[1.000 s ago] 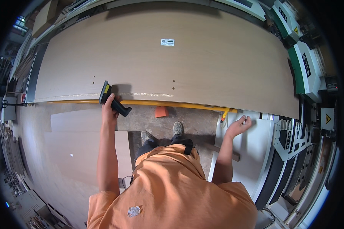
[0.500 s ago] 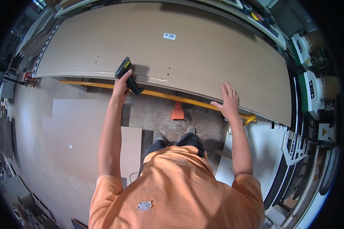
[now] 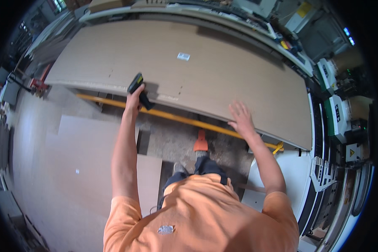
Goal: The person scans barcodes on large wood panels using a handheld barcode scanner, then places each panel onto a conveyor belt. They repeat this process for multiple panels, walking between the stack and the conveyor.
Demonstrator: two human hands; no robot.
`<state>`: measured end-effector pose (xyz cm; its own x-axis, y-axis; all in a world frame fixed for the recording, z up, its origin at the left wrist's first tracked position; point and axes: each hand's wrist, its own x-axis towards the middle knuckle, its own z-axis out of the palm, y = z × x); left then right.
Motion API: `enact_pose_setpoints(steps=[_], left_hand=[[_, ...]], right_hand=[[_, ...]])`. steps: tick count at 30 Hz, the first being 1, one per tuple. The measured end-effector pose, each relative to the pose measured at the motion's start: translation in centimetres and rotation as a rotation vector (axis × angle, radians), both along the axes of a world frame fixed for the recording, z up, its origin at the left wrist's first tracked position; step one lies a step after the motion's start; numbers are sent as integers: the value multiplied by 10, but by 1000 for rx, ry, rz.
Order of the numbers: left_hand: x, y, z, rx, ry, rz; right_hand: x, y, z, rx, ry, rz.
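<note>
My left hand (image 3: 133, 101) is closed around the grip of a black handheld barcode scanner (image 3: 135, 82), held at the near edge of a large brown board (image 3: 147, 46). The scanner's head points away from me over the board. My right hand (image 3: 242, 119), slightly blurred, is open with fingers spread over the board's near edge farther right; whether it presses on the surface I cannot tell. A small white label (image 3: 183, 56) is stuck on the board, and a few small holes show near its front edge.
A yellow bar (image 3: 176, 119) runs below the board's front edge. My foot is at an orange pedal (image 3: 201, 144) on the floor. Brown panels (image 3: 96, 172) lie low at left, a white panel (image 3: 281, 176) at right. Green-and-white machine housings (image 3: 337, 114) stand on the right.
The view has shifted, so the board sits lower. My right hand has moved left along the edge and farther onto the board. One foot has stepped forward to the pedal. The left hand still holds the scanner.
</note>
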<state>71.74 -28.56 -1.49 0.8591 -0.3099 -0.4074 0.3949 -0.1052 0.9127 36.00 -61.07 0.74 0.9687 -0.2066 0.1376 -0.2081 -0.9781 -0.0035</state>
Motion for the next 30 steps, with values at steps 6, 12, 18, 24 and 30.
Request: enact_pose_setpoints(steps=[6, 12, 18, 24, 30], left_hand=[[-4, -3, -3, -25, -152, 143], [2, 4, -19, -164, -140, 252], [-13, 34, -25, -186, -215, 255], [-70, 72, -15, -84, -180, 328], [-111, 136, -1, 71, 2, 267]], right_hand=[[3, 9, 2, -55, -6, -16], [-6, 27, 12, -62, -6, 6], [-25, 52, 23, -16, 11, 9], [-51, 78, 35, 43, 78, 0], [-24, 70, 53, 286, 212, 78]])
